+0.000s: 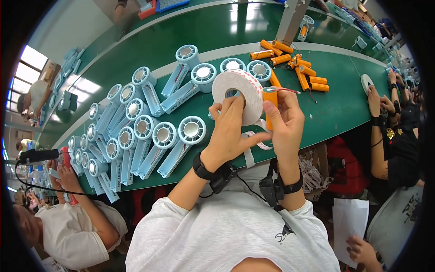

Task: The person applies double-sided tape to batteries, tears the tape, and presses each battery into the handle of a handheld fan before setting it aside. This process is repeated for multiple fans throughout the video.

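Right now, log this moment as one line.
left hand: holding white tape roll; right hand: holding orange cylinder; table: blue fan housings, more orange cylinders

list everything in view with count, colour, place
near table: one, green, middle
tape roll: one, white, centre
second roll: one, white, table's right end
held battery: one, orange, beside tape roll
loose batteries: over ten, orange, table, right of centre
fan units: about twenty, light blue, table's left
pillar: one, grey, top right
co-workers: several, white or dark clothing, both sides
wristbands: two, black, own wrists
left hand: one, bare, at roll
right hand: one, bare, around battery
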The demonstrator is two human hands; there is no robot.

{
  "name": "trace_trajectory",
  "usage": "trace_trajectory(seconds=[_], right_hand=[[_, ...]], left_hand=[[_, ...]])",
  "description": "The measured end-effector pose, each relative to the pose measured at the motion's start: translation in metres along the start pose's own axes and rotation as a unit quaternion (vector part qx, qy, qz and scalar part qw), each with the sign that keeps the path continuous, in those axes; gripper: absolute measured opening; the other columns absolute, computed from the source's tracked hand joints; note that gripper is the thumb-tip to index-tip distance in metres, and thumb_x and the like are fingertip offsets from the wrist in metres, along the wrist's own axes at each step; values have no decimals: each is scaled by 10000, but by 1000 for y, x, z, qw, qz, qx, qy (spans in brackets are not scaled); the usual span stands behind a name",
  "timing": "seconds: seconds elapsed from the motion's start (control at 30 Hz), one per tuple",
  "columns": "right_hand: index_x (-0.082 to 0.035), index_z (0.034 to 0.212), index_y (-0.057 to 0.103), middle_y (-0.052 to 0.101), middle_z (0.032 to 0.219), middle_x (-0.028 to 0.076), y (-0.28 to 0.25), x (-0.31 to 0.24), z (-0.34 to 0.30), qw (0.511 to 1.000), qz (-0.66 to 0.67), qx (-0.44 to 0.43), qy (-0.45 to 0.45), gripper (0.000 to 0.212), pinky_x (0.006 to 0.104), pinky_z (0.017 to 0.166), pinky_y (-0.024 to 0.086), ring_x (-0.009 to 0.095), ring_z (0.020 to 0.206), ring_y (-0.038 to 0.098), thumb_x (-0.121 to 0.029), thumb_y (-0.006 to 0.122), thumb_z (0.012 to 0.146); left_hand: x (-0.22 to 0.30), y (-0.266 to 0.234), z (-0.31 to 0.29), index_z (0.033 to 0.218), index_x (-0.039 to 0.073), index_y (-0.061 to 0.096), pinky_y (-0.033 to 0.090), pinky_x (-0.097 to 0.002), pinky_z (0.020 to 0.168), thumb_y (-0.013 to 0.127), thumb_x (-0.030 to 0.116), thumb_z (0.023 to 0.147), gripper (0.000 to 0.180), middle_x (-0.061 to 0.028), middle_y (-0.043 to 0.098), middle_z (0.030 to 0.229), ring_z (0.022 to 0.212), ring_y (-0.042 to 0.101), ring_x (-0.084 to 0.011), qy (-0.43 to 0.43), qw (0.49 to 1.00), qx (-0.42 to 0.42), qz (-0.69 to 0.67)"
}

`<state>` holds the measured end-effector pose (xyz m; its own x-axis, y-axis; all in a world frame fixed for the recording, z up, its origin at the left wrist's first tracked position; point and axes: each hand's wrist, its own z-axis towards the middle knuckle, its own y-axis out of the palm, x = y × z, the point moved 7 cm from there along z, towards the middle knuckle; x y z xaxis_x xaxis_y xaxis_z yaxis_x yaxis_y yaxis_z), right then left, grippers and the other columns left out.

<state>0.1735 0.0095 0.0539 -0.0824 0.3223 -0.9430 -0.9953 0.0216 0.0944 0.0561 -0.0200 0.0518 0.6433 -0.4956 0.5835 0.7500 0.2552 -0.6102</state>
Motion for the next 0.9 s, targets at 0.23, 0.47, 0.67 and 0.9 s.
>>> trace_trajectory(seconds=[0.23, 0.47, 0.67, 0.9], right_hand=[[35, 1046, 499, 546, 902, 48, -15, 11, 0, 993, 101, 27, 52, 217, 196, 714, 411, 74, 786, 514, -115, 520, 892], [32, 1049, 513, 544, 894, 30, -34, 7, 3, 984, 143, 80, 69, 225, 193, 703, 411, 81, 760, 509, -134, 519, 896], [39, 1035, 522, 546, 902, 36, -45, 10, 15, 975, 179, 117, 56, 227, 191, 703, 417, 90, 759, 522, -143, 513, 900], [53, 1019, 523, 545, 948, 70, -111, 26, 33, 929, 223, 294, -24, 230, 242, 762, 441, 145, 866, 539, -144, 509, 902]], left_hand=[[-1, 10, -1, 1098, -59, 470, 314, -341, 748, 744, 197, 604, 620, -129, 559, 910, 858, 520, -246, 15, 999, -3, 31], [4, 4, 1, 1079, -52, 490, 328, -340, 731, 748, 126, 574, 594, -121, 568, 908, 853, 529, -232, 54, 997, 28, 54], [28, 20, 7, 1078, -47, 501, 314, -337, 760, 738, 106, 577, 576, -116, 574, 895, 888, 524, -210, 105, 989, -17, 105], [49, 63, -7, 1039, -56, 521, 323, -322, 812, 699, 190, 639, 503, -103, 580, 874, 921, 520, -199, 198, 967, -127, 99]])
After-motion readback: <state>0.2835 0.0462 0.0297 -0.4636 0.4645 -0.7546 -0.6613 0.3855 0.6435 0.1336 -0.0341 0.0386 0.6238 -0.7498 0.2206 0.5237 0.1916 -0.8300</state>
